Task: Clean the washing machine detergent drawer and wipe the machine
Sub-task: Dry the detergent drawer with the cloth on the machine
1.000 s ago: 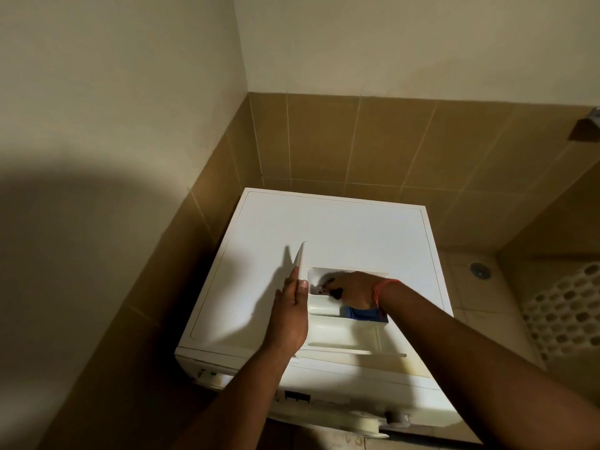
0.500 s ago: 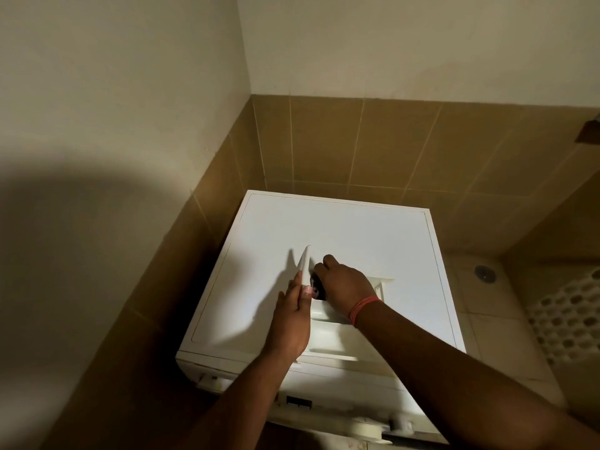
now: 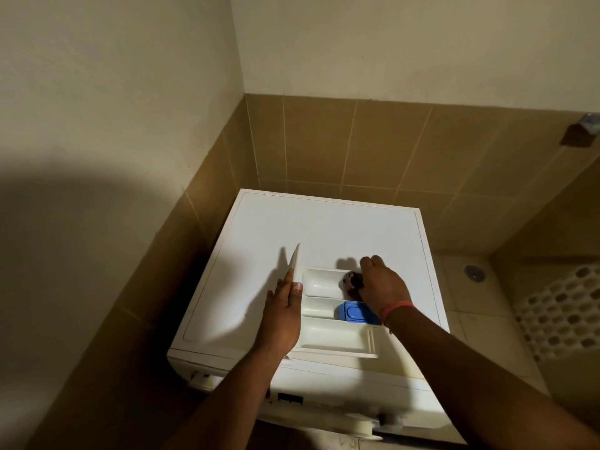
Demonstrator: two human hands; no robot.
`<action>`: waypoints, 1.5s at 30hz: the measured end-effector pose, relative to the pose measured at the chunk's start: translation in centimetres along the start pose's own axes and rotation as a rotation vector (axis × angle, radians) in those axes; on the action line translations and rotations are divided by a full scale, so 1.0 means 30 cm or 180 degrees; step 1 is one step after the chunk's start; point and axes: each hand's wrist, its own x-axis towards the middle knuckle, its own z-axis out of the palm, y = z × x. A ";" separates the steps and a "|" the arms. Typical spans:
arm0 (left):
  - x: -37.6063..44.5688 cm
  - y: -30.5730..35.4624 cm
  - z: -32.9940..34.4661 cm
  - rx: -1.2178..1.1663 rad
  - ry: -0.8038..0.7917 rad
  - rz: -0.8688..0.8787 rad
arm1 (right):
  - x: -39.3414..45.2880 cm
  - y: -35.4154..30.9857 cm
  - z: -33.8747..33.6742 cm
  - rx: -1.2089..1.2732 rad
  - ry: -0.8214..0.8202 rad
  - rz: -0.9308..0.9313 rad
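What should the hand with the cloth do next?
Probably rub the dark cloth leftward along the back compartment of the detergent drawer: the right hand holds it at that compartment's right end, while the left hand steadies the drawer's front panel.

We see a dim, warm-toned room, lit from behind and above us. The white top of the washing machine (image 3: 324,228) is the brightest surface, without hard glare. A large soft shadow darkens the wall (image 3: 81,238) at nine o'clock, and sharper shadows of the left hand (image 3: 282,316) and right hand (image 3: 383,287) fall toward ten o'clock. Wide-angle distortion bends the tile lines near the edges. The corners at five and seven o'clock sink into murk, with grain and soft detail.
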 end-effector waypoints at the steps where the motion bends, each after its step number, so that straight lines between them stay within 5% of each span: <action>1: -0.002 0.003 0.000 -0.0006 0.0016 -0.0009 | -0.003 0.015 -0.002 0.0081 0.0000 0.0089; 5: -0.013 0.016 -0.001 -0.0026 0.0021 -0.0003 | -0.016 -0.016 -0.010 0.0625 0.0067 0.0314; 9: -0.018 0.028 0.000 0.0050 0.0020 0.0018 | -0.004 -0.143 -0.033 0.1045 0.0148 -0.0418; 17: -0.021 0.043 -0.001 0.0113 0.0038 -0.0019 | 0.053 -0.187 -0.023 0.0262 -0.0008 -0.0951; 24: -0.014 0.020 -0.003 0.0067 0.0006 0.0008 | -0.040 0.063 -0.037 0.0745 -0.0027 0.0127; 29: -0.015 0.024 -0.001 0.0092 0.0002 0.0046 | -0.030 0.061 -0.088 0.1249 0.0672 0.0426; 34: -0.020 0.027 0.001 0.0179 0.0027 0.0050 | 0.006 0.070 -0.084 0.1087 0.0548 0.0963; 41: -0.033 0.051 0.005 0.0111 0.0049 0.0016 | -0.020 -0.133 0.013 0.0910 0.0133 -0.0338; 45: -0.028 0.036 0.002 0.0145 0.0008 0.0042 | -0.052 0.001 -0.048 0.0853 0.0631 -0.0019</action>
